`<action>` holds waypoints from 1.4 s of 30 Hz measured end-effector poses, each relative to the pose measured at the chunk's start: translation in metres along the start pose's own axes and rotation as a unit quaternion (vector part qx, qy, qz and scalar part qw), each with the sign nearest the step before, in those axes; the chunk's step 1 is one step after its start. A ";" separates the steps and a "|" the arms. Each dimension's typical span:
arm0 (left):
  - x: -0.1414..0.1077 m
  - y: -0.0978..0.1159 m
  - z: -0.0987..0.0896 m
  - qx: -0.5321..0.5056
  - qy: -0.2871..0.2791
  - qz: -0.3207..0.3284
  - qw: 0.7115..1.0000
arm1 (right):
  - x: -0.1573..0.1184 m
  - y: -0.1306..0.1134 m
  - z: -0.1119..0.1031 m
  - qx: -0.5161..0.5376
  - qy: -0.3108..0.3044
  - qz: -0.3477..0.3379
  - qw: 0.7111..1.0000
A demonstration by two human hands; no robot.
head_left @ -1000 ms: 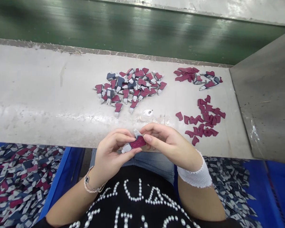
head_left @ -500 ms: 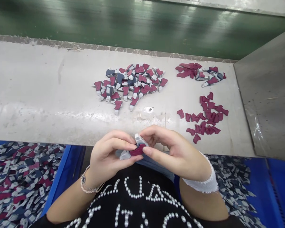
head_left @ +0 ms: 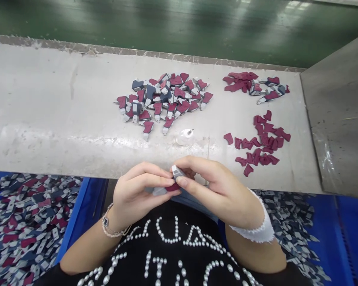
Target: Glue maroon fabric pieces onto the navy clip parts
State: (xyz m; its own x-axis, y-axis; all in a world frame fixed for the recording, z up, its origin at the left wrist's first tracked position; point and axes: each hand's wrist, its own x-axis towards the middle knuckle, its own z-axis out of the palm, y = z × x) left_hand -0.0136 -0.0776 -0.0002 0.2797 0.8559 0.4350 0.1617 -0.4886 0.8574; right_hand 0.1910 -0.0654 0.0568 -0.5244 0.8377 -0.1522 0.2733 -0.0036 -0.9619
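Between my two hands is a small grey and maroon plastic part (head_left: 173, 186), held just in front of the bench's near edge. My left hand (head_left: 141, 186) pinches its maroon side and lower grey end between thumb and fingers. At its upper grey end, my right hand (head_left: 207, 180) is closed, the thumb pressing on the part. Fingers cover much of it. Beyond my hands, a small clear bottle with a thin metal tip (head_left: 185, 136) rests on the bench.
The pale bench (head_left: 47, 103) holds a heap of grey, navy and maroon parts (head_left: 167, 97). Loose maroon pieces (head_left: 264, 139) lie to the right, beside a metal side panel (head_left: 337, 119). Blue bins of parts stand below: a left bin (head_left: 74, 218) and a right bin (head_left: 325, 226).
The part has turned between my fingers, so less of its maroon face shows. Both hands stay closed on it in nearly the same place. The view has shifted slightly.
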 end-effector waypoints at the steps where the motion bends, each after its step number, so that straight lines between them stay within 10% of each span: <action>1: -0.001 -0.001 0.000 -0.010 0.006 -0.010 1.000 | 0.000 -0.001 0.001 -0.008 0.001 0.003 1.000; 28: 0.001 0.008 -0.001 -0.004 -0.032 0.009 0.999 | -0.015 -0.015 0.005 -0.118 0.010 0.020 0.993; 42: 0.005 0.003 -0.005 0.011 -0.047 -0.152 0.987 | -0.012 -0.001 0.018 -0.231 0.038 -0.028 0.972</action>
State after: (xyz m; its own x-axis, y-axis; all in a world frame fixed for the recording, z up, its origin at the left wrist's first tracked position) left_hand -0.0165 -0.0741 0.0058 0.3020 0.9443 0.1305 0.2715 -0.2164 0.9378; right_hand 0.1823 -0.0855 0.0554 -0.4926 0.8675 -0.0689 0.5888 0.2740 -0.7604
